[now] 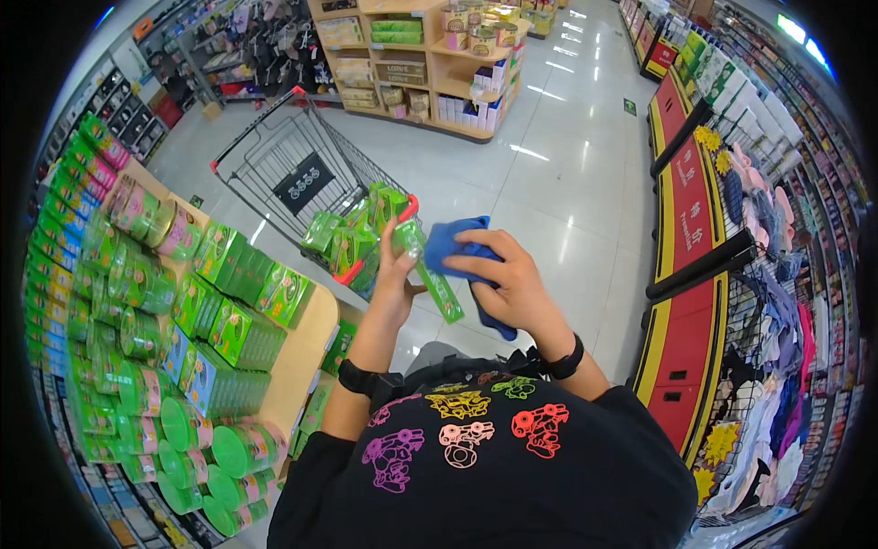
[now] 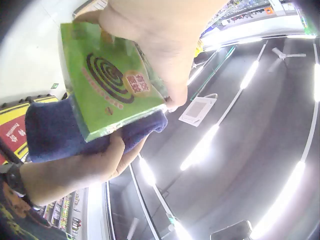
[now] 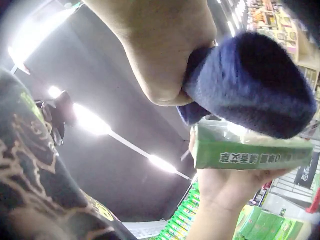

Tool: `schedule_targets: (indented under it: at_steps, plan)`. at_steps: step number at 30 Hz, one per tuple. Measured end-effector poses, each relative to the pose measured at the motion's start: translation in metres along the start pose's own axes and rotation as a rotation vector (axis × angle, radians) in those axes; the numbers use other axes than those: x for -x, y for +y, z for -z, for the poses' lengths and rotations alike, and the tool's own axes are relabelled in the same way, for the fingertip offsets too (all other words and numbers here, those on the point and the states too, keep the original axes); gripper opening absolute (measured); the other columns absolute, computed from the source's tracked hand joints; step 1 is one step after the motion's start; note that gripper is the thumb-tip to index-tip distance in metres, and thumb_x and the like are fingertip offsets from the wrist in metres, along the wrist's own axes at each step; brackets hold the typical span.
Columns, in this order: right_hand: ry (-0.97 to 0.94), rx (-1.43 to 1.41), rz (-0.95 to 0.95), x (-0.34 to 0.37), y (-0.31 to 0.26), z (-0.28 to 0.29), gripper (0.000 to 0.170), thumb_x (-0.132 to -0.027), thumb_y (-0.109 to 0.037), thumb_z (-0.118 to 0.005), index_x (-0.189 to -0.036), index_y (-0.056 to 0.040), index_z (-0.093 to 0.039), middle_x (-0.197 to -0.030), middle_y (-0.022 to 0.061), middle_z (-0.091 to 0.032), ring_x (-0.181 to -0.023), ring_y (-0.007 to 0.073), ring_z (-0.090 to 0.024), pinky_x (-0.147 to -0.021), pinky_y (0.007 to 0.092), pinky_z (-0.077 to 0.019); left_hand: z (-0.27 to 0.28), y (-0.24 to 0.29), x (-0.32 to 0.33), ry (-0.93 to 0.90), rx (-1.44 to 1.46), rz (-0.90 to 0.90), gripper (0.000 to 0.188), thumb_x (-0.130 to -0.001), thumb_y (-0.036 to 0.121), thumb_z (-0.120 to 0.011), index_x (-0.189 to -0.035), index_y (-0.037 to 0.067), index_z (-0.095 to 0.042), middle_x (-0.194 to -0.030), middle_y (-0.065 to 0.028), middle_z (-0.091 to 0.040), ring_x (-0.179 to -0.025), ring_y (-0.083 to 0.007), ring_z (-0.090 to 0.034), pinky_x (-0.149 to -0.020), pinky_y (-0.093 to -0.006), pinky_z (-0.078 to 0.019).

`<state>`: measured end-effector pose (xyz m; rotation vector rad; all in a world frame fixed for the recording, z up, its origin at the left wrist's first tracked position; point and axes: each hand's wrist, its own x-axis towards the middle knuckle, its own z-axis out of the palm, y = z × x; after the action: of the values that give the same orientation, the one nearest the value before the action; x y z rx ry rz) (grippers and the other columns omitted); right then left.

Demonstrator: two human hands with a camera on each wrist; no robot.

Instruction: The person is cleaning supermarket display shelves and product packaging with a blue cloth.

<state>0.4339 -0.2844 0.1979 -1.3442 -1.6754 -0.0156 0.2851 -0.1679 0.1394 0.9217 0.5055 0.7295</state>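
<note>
A flat green box of mosquito coils point(image 2: 107, 82) is gripped by my left hand point(image 1: 393, 279), with its narrow green side point(image 3: 255, 159) facing up in the head view. My right hand point(image 1: 514, 279) holds a blue cloth point(image 1: 450, 242) bunched under its fingers. In the head view the cloth lies right at the box's right side, and one end of it hangs below the hand. The left wrist view shows the cloth behind the box's lower part, with right-hand fingers near the box's bottom edge.
A shopping cart point(image 1: 306, 181) with green packages point(image 1: 352, 245) inside stands just beyond my left hand. Green boxes point(image 1: 219, 252) and green-lidded tubs point(image 1: 242, 448) fill the wooden shelf at left. Red promotion bins point(image 1: 690, 197) with clothing point(image 1: 777, 320) line the right. Tiled floor runs between.
</note>
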Motion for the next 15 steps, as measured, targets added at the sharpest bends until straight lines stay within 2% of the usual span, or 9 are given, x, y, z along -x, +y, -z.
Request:
schedule_targets:
  at_steps: [3,4,7,8,11,12,15]
  plan:
    - [0.297,-0.066,-0.190,0.002,0.015,-0.009,0.040,-0.065,0.003,-0.052,-0.101,-0.0095,-0.064,-0.106,0.0123,-0.057,-0.091,0.0282,-0.058,-0.079,0.0340,-0.0474,0.003,-0.012,-0.006,-0.283,0.126,-0.111,0.076,-0.080,0.040,-0.055,-0.141,0.015,-0.017,-0.132,-0.0075,-0.035,-0.117,-0.0226,-0.041,-0.096,-0.0382,-0.0371]
    - [0.355,-0.033,-0.227,0.004,0.025,-0.012,0.041,-0.067,0.003,-0.050,-0.105,-0.0058,-0.061,-0.105,0.0150,-0.057,-0.094,0.0282,-0.059,-0.080,0.0335,-0.0471,0.002,-0.014,-0.004,-0.272,0.183,-0.085,0.073,-0.080,0.044,-0.052,-0.139,0.014,-0.021,-0.130,-0.0085,-0.038,-0.116,-0.0236,-0.043,-0.096,-0.0391,-0.0384]
    - [0.260,-0.253,-0.484,0.010,0.043,-0.020,0.040,-0.068,0.003,-0.049,-0.106,-0.0044,-0.060,-0.105,0.0148,-0.057,-0.090,0.0254,-0.060,-0.079,0.0319,-0.0482,-0.003,-0.009,0.003,-0.228,0.343,-0.009,0.070,-0.082,0.056,-0.043,-0.134,0.010,-0.032,-0.123,-0.0117,-0.048,-0.110,-0.0266,-0.051,-0.093,-0.0419,-0.0421]
    - [0.212,-0.468,-0.595,0.022,0.059,-0.033,0.039,-0.072,0.001,-0.048,-0.109,-0.0017,-0.058,-0.102,0.0120,-0.059,-0.086,0.0212,-0.061,-0.078,0.0301,-0.0493,-0.009,-0.002,0.011,-0.188,0.339,-0.025,0.068,-0.083,0.060,-0.038,-0.128,0.009,-0.041,-0.121,-0.0129,-0.051,-0.107,-0.0283,-0.053,-0.091,-0.0436,-0.0439]
    - [0.115,-0.917,-0.976,0.029,0.066,-0.035,0.037,-0.076,-0.002,-0.047,-0.112,0.0000,-0.055,-0.097,0.0075,-0.059,-0.084,0.0177,-0.061,-0.076,0.0292,-0.0499,0.006,-0.001,0.003,-0.239,0.791,0.020,0.059,-0.087,0.054,-0.039,-0.123,0.008,-0.046,-0.120,-0.0126,-0.052,-0.107,-0.0290,-0.052,-0.091,-0.0425,-0.0437]
    - [0.068,-0.989,-1.047,0.032,0.064,-0.032,0.035,-0.082,-0.009,-0.049,-0.115,0.0001,-0.052,-0.097,0.0060,-0.060,-0.086,0.0150,-0.060,-0.076,0.0281,-0.0495,-0.001,0.004,0.005,-0.107,0.738,0.060,0.053,-0.089,0.050,-0.038,-0.117,0.008,-0.051,-0.117,-0.0115,-0.054,-0.103,-0.0278,-0.054,-0.089,-0.0417,-0.0445]
    - [0.002,-1.146,-1.108,0.042,0.070,-0.036,0.034,-0.087,-0.018,-0.051,-0.116,-0.0003,-0.052,-0.102,0.0093,-0.059,-0.089,0.0144,-0.059,-0.078,0.0266,-0.0487,0.003,-0.003,-0.001,-0.143,0.720,0.063,0.049,-0.089,0.046,-0.040,-0.117,0.007,-0.052,-0.117,-0.0123,-0.054,-0.103,-0.0272,-0.054,-0.090,-0.0409,-0.0443]
